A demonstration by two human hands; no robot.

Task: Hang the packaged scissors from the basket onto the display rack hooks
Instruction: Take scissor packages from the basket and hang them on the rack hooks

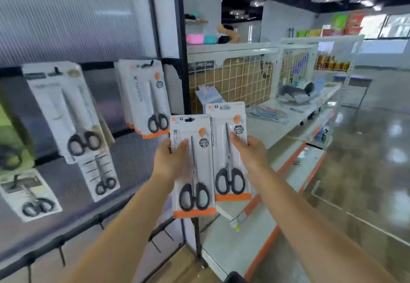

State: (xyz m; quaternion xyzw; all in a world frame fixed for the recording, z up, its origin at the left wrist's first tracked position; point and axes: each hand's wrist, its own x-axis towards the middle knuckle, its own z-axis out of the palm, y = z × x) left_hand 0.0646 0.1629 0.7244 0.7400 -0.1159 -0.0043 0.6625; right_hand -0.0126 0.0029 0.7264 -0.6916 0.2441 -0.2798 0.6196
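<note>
- Black-handled scissors in white cards with orange bottom strips already hang on the display rack [168, 16], head view: a stack of packs [147, 98] on the upper right hook, another pack [66, 114] on the upper left hook, and two lower packs [99, 171] [31, 194] below; blur hides how many are in each stack.
- Left hand [172, 160] grips one packaged pair of scissors [192, 167] by its left edge, thumb across the front, held upright just right of the rack and not on any hook.
- Right hand [249, 152] pinches a second pack [229, 154], just behind and partly overlapped by the first.
- Bare hooks [157, 241] jut from the bottom rail.
- Judging by this, the job is part done: at least these two packs remain; the basket is out of view, so any further stock cannot be told.
</note>
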